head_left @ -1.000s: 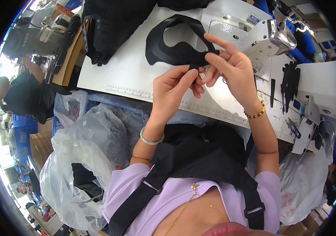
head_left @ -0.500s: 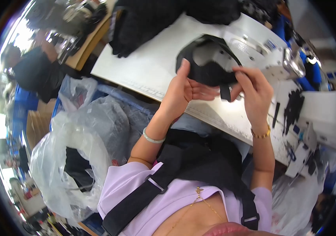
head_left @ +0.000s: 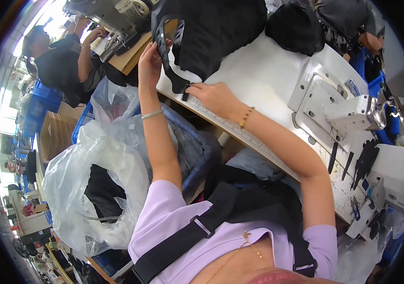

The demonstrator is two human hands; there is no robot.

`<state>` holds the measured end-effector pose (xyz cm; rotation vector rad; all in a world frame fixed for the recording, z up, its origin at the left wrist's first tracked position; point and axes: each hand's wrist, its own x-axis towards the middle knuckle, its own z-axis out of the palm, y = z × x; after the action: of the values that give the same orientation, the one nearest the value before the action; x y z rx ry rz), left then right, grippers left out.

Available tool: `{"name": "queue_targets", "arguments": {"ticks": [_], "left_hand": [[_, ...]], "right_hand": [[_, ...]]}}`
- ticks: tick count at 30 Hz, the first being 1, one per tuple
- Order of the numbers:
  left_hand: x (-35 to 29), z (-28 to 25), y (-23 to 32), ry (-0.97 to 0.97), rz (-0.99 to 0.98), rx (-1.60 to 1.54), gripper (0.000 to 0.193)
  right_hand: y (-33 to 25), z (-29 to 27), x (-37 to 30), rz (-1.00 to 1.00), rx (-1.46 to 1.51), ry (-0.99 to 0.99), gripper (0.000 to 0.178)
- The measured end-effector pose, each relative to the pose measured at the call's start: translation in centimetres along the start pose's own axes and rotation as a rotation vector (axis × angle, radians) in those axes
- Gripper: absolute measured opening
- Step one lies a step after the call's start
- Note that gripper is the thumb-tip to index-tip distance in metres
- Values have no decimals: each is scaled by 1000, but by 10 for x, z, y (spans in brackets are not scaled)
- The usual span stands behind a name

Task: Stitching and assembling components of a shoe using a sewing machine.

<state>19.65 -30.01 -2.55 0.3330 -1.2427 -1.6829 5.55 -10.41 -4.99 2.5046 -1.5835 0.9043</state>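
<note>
At the table's left edge, a black cap-like fabric piece [head_left: 167, 64] with a curved band stands between my two hands. My left hand [head_left: 151, 59] is closed round the upper part of its band; some fingertips are hidden behind it. My right hand [head_left: 211, 97] pinches the lower end, by a short black strap tab [head_left: 185, 93]. Just behind lies a heap of black fabric pieces [head_left: 225, 33], which overlaps the held piece, so where one stops and the other begins is hard to see. A ruler strip [head_left: 239, 130] runs along the table's front edge under my right forearm.
To the right stands a white sewing machine [head_left: 334, 106], with black strips [head_left: 365, 158] and small scissors [head_left: 354, 208] nearby. A rounded black piece [head_left: 296, 28] lies farther back. A clear plastic bag [head_left: 65, 189] bulges beside me. At the left, a co-worker [head_left: 62, 66] sits by another machine.
Both hands have carried the black piece from mid-table to the left edge. The left hand's spread fingers have closed on the band. My view has swung, showing more of the sewing machine.
</note>
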Motion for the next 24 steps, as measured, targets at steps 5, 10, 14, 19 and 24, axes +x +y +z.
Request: {"name": "queue_targets", "arguments": {"ticks": [5,10,14,19,24], "left_hand": [[34,-19,-7,18,-231,176,20],[55,-19,-7,-144,-278,188,18],[78,-2,-26,-92,-262,211,17],[96,9,-50,-40,14,497,23],[81,8,-28,593,494,839,24]], "right_hand": [[3,43,29,11,-221,142,11],[-11,53,51,167,-485,68,33],[3,53,57,350,-420,-53,44],[24,32,42,406,-236,1,39],[-1,-1,-27,128,-226,-9,35]]}}
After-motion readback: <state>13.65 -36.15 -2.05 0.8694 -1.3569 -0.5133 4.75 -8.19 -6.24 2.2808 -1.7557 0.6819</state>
